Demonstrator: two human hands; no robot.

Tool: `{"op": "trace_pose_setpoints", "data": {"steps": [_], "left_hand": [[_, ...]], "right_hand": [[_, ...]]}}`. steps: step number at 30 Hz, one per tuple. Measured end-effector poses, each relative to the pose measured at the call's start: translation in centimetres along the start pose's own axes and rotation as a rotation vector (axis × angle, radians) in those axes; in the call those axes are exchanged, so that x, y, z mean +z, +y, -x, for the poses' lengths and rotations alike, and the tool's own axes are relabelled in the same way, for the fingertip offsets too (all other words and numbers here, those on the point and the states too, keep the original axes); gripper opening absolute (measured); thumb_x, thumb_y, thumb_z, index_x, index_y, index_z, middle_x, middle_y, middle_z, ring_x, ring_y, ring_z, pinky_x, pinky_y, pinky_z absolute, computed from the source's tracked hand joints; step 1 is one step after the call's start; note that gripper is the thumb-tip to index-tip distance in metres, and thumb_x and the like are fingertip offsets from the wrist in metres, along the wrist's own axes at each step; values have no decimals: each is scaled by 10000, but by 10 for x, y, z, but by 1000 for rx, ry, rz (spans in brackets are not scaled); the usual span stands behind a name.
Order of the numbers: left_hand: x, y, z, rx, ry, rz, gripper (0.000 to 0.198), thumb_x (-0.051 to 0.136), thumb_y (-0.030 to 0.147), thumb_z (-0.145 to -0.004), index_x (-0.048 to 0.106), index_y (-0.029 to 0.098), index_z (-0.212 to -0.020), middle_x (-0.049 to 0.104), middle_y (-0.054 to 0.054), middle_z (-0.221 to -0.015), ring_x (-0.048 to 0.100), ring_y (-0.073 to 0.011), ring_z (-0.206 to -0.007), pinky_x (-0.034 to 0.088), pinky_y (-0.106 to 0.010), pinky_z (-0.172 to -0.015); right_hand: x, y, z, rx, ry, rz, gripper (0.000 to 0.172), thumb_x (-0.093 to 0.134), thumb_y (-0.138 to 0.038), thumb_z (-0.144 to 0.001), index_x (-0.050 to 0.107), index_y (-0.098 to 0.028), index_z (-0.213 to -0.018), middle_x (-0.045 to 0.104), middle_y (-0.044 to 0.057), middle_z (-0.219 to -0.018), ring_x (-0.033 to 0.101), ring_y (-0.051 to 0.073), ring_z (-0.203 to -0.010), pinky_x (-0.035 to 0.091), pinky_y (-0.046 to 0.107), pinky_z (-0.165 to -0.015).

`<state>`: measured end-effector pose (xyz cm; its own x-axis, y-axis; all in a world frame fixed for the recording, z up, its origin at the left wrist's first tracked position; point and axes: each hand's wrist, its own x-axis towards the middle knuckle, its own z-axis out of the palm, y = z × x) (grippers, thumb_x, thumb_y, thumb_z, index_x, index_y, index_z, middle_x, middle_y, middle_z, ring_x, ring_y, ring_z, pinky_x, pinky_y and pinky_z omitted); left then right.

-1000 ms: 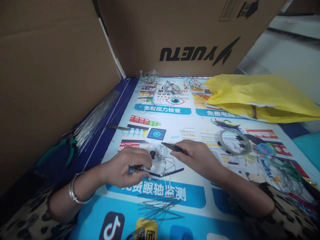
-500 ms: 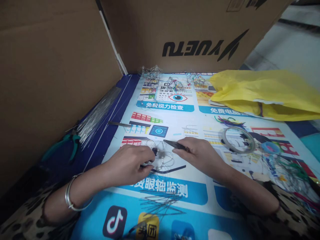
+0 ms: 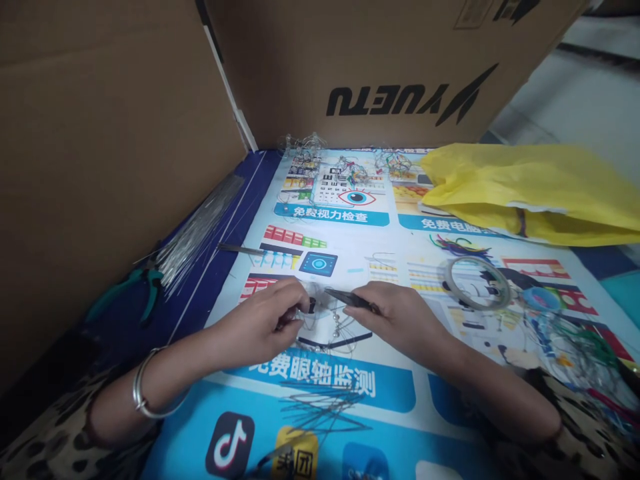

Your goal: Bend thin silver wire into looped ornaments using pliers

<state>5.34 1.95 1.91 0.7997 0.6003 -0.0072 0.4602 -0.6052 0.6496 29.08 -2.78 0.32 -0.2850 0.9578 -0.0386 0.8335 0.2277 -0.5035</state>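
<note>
My left hand (image 3: 273, 317) is closed, thumb and fingers pinching a thin wire piece with small clear beads (image 3: 336, 325) and something dark at the fingertips. Loops of the wire spread to the right of the fingers, above the printed sheet. My right hand (image 3: 393, 317) is wrapped round a dark, pointed metal tool (image 3: 345, 297), whose kind I cannot make out. Its tip points left, close to the fingers of my left hand. Below both hands lies a loose heap of short dark wires (image 3: 325, 407).
Cardboard walls (image 3: 400, 40) stand at the back and left. Teal-handled pliers (image 3: 150, 293) and a bundle of straight wires (image 3: 200, 227) lie left. To the right are a yellow bag (image 3: 525, 187), a tape roll (image 3: 505, 293) and tangled coloured cords (image 3: 585, 353). Beaded wire tangles (image 3: 353, 170) lie behind.
My left hand has lifted a little and turned the beaded wire piece, so its beads now hang lower right. The dark tool's tip has shifted slightly down and left.
</note>
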Motion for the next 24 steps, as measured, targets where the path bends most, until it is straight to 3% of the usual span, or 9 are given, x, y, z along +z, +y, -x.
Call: {"op": "trace_pose_setpoints", "data": {"steps": [10, 24], "left_hand": [[2, -2, -3, -57, 45, -27, 214, 417, -6, -709, 446, 179, -811, 477, 6, -827, 458, -120, -746, 358, -228, -641], [2, 0, -6, -136, -29, -58, 235, 460, 22, -704, 537, 178, -864, 511, -14, -908, 500, -139, -802, 392, -249, -678]], "right_hand": [[2, -2, 4, 43, 5, -29, 258, 484, -418, -864, 593, -202, -771, 623, 9, -752, 549, 148, -707, 335, 245, -603], [2, -1, 5, 43, 41, -51, 254, 492, -414, -860, 575, -205, -743, 608, -2, -728, 538, 134, -683, 317, 238, -582]]}}
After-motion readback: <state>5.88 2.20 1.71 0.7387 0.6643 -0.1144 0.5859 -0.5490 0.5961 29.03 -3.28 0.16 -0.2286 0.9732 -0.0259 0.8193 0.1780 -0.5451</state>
